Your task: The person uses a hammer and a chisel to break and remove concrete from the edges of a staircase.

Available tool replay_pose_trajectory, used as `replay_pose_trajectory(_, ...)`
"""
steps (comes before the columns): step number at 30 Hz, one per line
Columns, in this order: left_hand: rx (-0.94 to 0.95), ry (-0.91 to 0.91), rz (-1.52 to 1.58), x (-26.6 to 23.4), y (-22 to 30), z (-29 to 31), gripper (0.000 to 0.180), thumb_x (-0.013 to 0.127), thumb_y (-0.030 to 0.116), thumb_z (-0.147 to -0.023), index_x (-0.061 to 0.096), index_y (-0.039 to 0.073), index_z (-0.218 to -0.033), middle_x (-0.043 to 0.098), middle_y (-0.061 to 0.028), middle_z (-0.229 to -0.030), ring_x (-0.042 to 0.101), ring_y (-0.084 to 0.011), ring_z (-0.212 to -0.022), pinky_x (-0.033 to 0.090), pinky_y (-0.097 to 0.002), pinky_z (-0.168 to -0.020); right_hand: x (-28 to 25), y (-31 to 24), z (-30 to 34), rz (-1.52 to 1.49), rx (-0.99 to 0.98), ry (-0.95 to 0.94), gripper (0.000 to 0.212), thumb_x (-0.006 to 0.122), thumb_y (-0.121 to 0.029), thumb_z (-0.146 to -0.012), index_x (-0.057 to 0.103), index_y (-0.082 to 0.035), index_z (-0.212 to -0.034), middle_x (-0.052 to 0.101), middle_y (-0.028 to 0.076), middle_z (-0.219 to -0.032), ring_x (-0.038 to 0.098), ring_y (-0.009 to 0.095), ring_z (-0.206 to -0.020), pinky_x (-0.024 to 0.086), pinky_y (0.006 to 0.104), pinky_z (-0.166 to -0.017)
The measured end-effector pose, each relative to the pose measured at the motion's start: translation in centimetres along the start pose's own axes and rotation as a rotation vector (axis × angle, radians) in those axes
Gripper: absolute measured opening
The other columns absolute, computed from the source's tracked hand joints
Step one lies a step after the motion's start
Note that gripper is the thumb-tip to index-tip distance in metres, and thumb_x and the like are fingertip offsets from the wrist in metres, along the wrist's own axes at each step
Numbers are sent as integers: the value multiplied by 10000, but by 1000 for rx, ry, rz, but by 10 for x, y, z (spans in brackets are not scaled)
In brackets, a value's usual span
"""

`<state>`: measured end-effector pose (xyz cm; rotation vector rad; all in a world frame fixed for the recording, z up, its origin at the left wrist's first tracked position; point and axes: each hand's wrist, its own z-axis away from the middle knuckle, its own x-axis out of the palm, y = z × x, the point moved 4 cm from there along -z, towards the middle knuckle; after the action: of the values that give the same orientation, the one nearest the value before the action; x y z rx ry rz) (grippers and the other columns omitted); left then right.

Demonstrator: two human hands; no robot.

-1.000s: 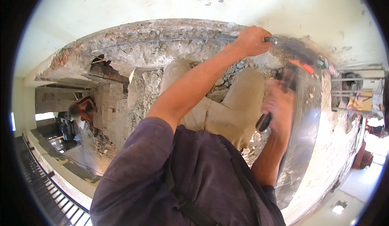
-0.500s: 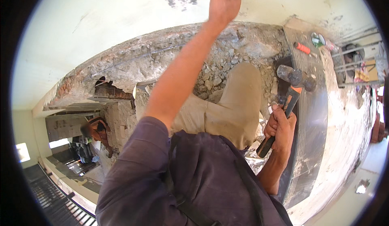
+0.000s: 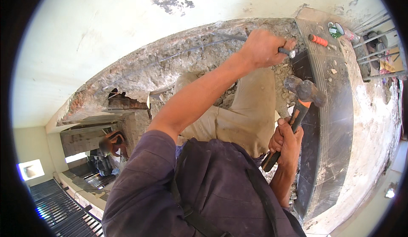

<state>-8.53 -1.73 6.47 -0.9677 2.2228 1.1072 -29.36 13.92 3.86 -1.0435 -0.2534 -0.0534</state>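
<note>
Fingers of the left hand [image 3: 264, 50], wrapped tight round a dark metal bar [image 3: 285, 51], have dropped in 0.5 seconds to the broken masonry [image 3: 148, 69], so the bar looks back at the work! Below-right of them, the right hand's [image 3: 288, 141] fingers clamp the hammer [image 3: 296, 117], barely shifted; farther right, an orange-handled tool [image 3: 318, 40].
</note>
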Motion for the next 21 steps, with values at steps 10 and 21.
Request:
replay_pose_trajectory(10,29,142,119,8,-21,17,166,730,198,-886,741,100,-753,595,-133,-575,526,-321,-469,418,-394,-451,-4,-49,20,-211,-290,19,86,554,-120,-971,495,-62,-944,326,-35,-526,257,53,-353,257,250,-308)
replay_pose_trajectory(21,-23,-53,43,12,-31,8,95,713,232,-845,776,162,-857,579,-125,-541,590,-345,-522,471,-446,-503,48,-9,-39,-53,-104,-21,188,585,-162,-952,457,-85,-837,329,-32,-541,310,80,-375,288,265,-356)
